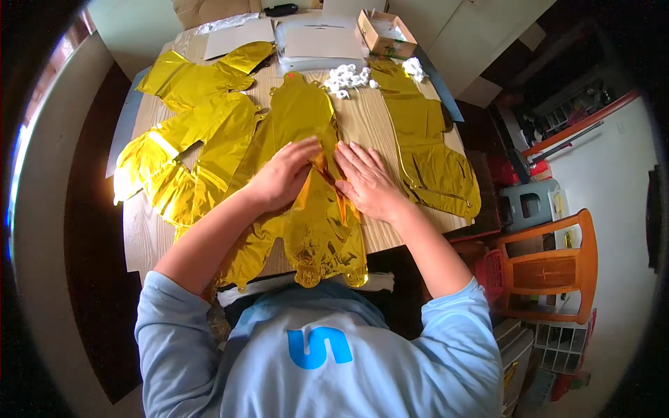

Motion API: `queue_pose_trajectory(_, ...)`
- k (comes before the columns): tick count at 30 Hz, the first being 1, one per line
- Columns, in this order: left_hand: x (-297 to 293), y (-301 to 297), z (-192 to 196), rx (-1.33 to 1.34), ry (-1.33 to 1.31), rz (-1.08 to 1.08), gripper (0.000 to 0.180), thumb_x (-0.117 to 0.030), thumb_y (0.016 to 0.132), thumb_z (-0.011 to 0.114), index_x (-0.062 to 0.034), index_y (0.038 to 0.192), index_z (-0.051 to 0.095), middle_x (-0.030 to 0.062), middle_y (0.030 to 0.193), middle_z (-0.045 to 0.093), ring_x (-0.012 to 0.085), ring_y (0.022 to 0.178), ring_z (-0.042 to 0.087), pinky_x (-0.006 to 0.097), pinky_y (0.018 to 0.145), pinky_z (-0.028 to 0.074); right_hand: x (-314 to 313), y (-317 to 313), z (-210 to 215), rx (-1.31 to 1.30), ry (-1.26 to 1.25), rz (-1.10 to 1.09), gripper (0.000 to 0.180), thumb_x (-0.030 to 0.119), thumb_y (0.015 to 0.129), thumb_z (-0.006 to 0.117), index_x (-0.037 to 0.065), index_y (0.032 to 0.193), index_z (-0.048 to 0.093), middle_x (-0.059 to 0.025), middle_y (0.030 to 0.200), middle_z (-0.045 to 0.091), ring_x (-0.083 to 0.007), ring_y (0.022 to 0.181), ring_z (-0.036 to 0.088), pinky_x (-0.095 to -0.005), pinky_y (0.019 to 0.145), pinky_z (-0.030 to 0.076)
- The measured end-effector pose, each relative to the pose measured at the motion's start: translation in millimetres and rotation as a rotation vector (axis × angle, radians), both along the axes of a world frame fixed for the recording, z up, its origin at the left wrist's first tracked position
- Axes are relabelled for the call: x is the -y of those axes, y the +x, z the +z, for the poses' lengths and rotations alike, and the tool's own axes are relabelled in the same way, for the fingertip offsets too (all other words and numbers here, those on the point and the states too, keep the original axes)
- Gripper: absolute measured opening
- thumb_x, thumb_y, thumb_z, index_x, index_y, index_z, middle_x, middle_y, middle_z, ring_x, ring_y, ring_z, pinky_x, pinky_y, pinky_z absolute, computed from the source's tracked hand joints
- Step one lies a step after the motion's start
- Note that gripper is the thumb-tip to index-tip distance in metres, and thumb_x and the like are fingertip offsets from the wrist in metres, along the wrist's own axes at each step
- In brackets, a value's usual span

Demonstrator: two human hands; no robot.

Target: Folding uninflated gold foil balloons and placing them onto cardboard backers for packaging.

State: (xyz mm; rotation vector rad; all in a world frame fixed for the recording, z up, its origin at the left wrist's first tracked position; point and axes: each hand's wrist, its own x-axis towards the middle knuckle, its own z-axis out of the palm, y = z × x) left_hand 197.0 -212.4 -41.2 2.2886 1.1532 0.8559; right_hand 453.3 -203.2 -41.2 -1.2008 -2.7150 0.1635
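Observation:
A flat, deflated gold foil balloon (pixel 301 111) lies lengthwise before me, its tabbed lower end at the table's near edge. My left hand (pixel 284 173) rests on its middle with fingers stretched toward the right, their tips slightly blurred. Flat along the balloon's right side lies my right hand (pixel 371 182), fingers extended and thumb pointing inward. Between the hands the foil is creased and reflects orange. More gold foil balloons (pixel 202 115) are spread in overlapping folds to the left. Another gold foil balloon (pixel 418 132), long and flat, lies to the right.
Small white curled pieces (pixel 346 78) sit in a heap beyond my hands. Behind them are a clear plastic box (pixel 286 61) topped by a pale card (pixel 324 38) and an open cardboard box (pixel 389 45). A wooden chair (pixel 547 268) and a grey stool (pixel 529 203) stand right of the table (pixel 373 118).

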Motion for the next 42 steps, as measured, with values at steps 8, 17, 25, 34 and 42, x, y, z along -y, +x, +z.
queue_pose_trajectory(8, -42.8, 26.5, 30.1, -0.062, 0.211, -0.159, 0.040, -0.013, 0.099, 0.056, -0.0002, 0.136, 0.056, 0.0192, 0.142, 0.055, 0.0374, 0.136, 0.049, 0.046, 0.114, 0.039, 2.0, 1.0, 8.7, 0.014, -0.088, -0.010, 0.066, 0.042, 0.107, 0.041, 0.003, 0.158, 0.027, -0.0162, 0.166, 0.024, -0.0337, 0.155, 0.017, -0.0500, 0.125, 0.011)
queue_pose_trajectory(17, -77.1, 23.8, -12.1, -0.294, 0.278, -0.015, 0.049, -0.032, 0.099, 0.055, -0.0023, 0.139, 0.056, 0.0160, 0.147, 0.052, 0.0315, 0.141, 0.043, 0.046, 0.120, 0.031, 5.2, 3.8, 13.4, 0.128, -0.151, 0.038, 0.074, 0.051, 0.107, 0.032, 0.003, 0.161, 0.016, -0.0160, 0.170, 0.010, -0.0311, 0.157, 0.004, -0.0508, 0.126, -0.001)
queue_pose_trajectory(25, -73.1, 25.9, -9.9, -0.202, 0.265, 0.001, 0.050, -0.032, 0.098, 0.056, -0.0033, 0.138, 0.056, 0.0156, 0.145, 0.053, 0.0323, 0.139, 0.045, 0.048, 0.119, 0.032, 64.7, 23.2, 17.4, 0.078, -0.115, 0.115, 0.075, 0.049, 0.104, 0.044, 0.004, 0.160, 0.022, -0.0162, 0.169, 0.013, -0.0333, 0.157, 0.010, -0.0546, 0.125, 0.005)
queue_pose_trajectory(34, 100.6, -34.5, 72.6, -0.058, 0.093, 0.416, 0.034, -0.028, 0.083, 0.077, -0.0048, 0.107, 0.067, 0.0165, 0.108, 0.063, 0.0356, 0.100, 0.063, 0.044, 0.085, 0.051, 68.0, 23.6, 18.2, -0.035, -0.057, 0.103, 0.073, 0.048, 0.100, 0.054, 0.004, 0.155, 0.037, -0.0162, 0.163, 0.031, -0.0354, 0.152, 0.024, -0.0552, 0.123, 0.014)
queue_pose_trajectory(42, 198.0, -62.2, 57.0, -0.520, -0.191, 0.909, 0.043, -0.039, 0.078, 0.079, -0.0038, 0.098, 0.062, 0.0153, 0.103, 0.059, 0.0354, 0.100, 0.058, 0.046, 0.090, 0.044, 66.5, 20.8, 22.3, -0.052, -0.081, 0.102, 0.070, 0.049, 0.098, 0.057, 0.011, 0.154, 0.041, -0.0151, 0.164, 0.030, -0.0349, 0.152, 0.024, -0.0540, 0.123, 0.014)
